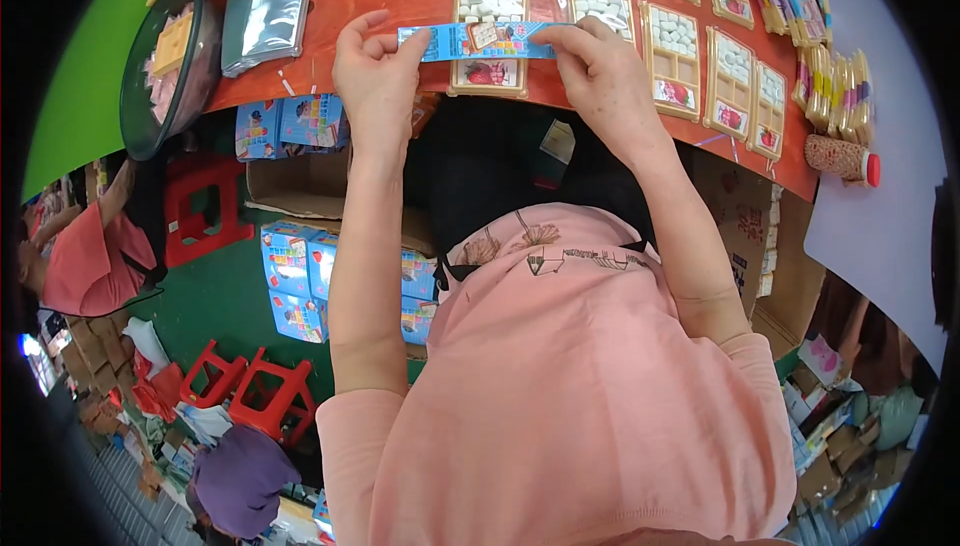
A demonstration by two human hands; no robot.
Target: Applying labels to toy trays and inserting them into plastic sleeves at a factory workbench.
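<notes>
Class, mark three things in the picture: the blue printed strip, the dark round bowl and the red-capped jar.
Blue printed strip point(484, 41): head view, middle of its face.
Dark round bowl point(204, 61): head view, right-hand wall.
Red-capped jar point(837, 158): head view, its body.

One blue strip point(460, 43), one jar point(838, 157), three red stools point(182, 208) (by my count).

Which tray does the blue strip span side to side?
The tray between the left hand and right hand; the blue strip crosses its full width, and no other tray's.
</notes>
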